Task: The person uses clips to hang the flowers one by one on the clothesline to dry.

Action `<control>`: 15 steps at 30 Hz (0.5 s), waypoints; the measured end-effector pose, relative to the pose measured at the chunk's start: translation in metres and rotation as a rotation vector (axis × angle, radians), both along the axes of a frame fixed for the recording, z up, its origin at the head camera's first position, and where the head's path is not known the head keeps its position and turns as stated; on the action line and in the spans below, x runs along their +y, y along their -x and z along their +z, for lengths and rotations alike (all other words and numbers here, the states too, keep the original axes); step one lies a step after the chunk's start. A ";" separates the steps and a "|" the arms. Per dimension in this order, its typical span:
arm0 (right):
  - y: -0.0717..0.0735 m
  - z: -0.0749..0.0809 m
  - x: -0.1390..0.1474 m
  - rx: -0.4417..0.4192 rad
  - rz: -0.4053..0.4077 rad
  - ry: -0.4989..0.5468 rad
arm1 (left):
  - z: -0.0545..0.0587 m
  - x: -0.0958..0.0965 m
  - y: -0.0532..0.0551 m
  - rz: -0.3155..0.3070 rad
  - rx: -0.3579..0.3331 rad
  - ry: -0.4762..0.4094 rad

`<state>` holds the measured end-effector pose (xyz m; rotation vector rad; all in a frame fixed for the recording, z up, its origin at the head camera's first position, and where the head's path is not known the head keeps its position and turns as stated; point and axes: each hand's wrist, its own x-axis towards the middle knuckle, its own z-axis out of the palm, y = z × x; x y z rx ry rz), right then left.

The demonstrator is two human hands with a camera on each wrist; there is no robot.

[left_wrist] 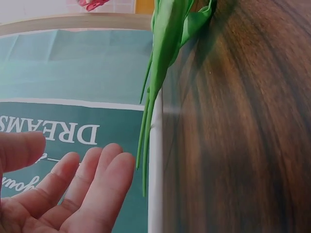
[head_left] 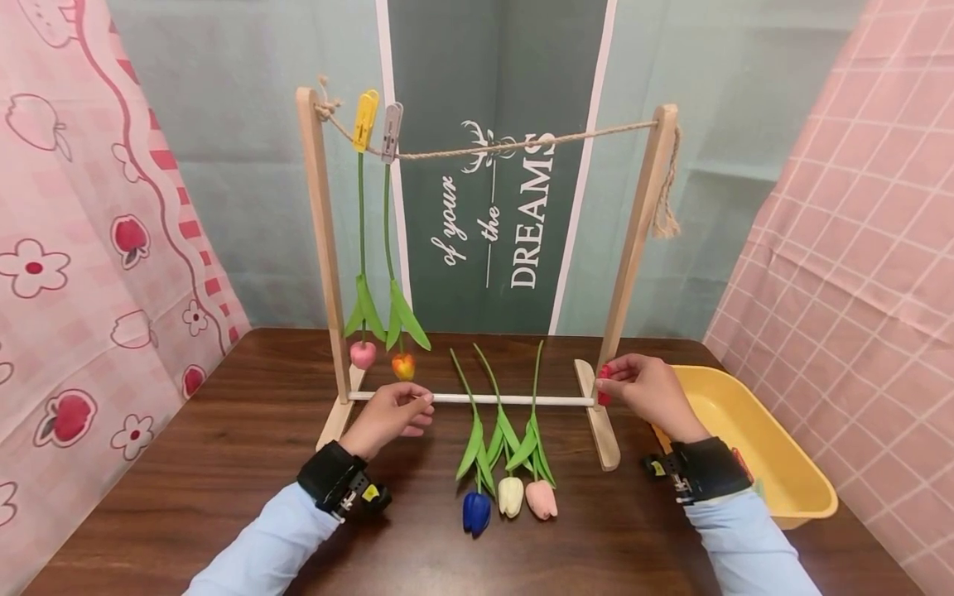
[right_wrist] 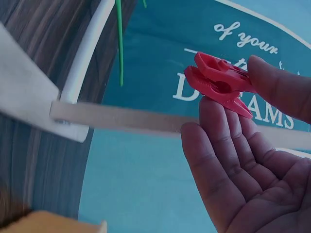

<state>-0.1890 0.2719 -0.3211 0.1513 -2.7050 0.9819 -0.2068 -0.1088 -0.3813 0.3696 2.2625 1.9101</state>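
My right hand (head_left: 650, 392) pinches a red clothespin (right_wrist: 218, 82) between thumb and fingers, beside the rack's right post. Nothing is in my left hand (head_left: 391, 416), whose fingers are relaxed near the white crossbar (head_left: 514, 400). To its right lie three artificial tulips on the table: a blue tulip (head_left: 477, 513), a cream tulip (head_left: 510, 497) and a pink tulip (head_left: 541, 500), stems pointing to the back. Two more tulips hang head down from the rope (head_left: 477, 153), held by a yellow clothespin (head_left: 365, 121) and a grey clothespin (head_left: 392, 132).
A wooden rack with a left post (head_left: 322, 240) and a right post (head_left: 641, 232) stands on the brown table (head_left: 246, 430). On the right is a yellow basin (head_left: 790, 447) with small items partly hidden by my wrist. Patterned cloths surround the table.
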 end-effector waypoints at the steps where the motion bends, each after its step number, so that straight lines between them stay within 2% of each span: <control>1: 0.001 -0.001 -0.001 -0.001 -0.001 0.009 | 0.000 0.002 0.001 -0.001 -0.005 0.001; 8: 0.008 -0.010 -0.010 -0.019 0.008 0.068 | -0.006 0.018 0.009 -0.001 -0.040 0.010; 15: 0.013 -0.016 -0.015 -0.045 0.025 0.099 | -0.010 0.029 0.010 0.001 -0.063 0.005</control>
